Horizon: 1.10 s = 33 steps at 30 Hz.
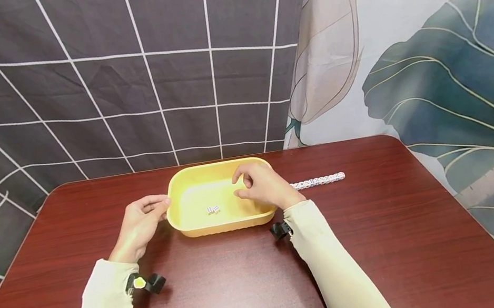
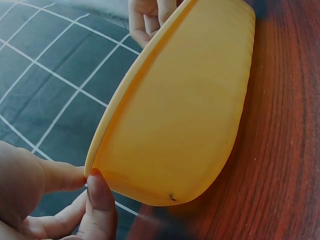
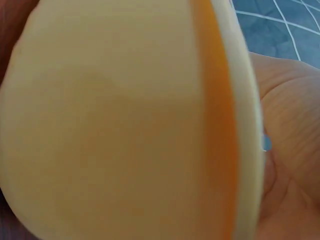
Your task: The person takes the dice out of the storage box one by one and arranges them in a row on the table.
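Dark grey curtain with white grid lines hangs behind the reddish-brown wooden bench (image 1: 384, 240). On it, the left hand (image 1: 139, 227) pinches with curled fingers (image 2: 100, 200) the left rim of the shallow yellow plastic tray (image 1: 200, 226), which holds small white dice (image 1: 213, 209). Over the tray's right side the right hand (image 1: 262, 186) hovers with loosely curled fingers holding nothing, and a row of white dice (image 1: 318, 181) lies just right of it.

Dark red wooden table (image 1: 384, 240), grey grid-patterned curtain (image 1: 120, 77) behind; leaf-print curtain (image 1: 430, 68) at right

Yellow tray (image 1: 190, 225): shallow, rounded-rectangular, upright on table; two small white dice (image 1: 213, 209) inside, side by side, near front wall.
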{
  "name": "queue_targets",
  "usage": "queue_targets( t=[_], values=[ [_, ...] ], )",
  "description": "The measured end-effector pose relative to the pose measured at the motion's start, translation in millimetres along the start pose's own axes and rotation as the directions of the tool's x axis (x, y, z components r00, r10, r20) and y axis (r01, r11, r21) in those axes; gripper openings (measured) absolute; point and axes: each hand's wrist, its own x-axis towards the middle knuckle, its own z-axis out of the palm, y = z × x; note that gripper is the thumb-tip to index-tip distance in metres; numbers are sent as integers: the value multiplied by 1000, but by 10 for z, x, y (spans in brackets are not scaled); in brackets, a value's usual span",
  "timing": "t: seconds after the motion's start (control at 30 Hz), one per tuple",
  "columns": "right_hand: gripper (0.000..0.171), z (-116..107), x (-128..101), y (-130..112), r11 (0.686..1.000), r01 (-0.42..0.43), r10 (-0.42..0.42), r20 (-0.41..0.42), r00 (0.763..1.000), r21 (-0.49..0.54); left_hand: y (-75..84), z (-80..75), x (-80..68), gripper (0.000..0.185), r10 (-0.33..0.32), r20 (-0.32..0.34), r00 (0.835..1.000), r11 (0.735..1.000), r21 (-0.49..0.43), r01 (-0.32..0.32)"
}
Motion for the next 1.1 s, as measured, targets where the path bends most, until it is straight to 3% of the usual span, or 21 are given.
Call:
queue_targets(
  t=[0.7, 1.1],
  values=[
    [19, 329, 120, -180, 999, -15, 20, 132, 991, -39, 12, 15, 12, 41, -25, 11, 1000, 1000, -11, 25],
    [19, 422, 154, -211, 992, -70, 89, 185, 979, -108, 8, 7, 6, 39, -26, 6, 1000, 1000, 14, 26]
  ],
)
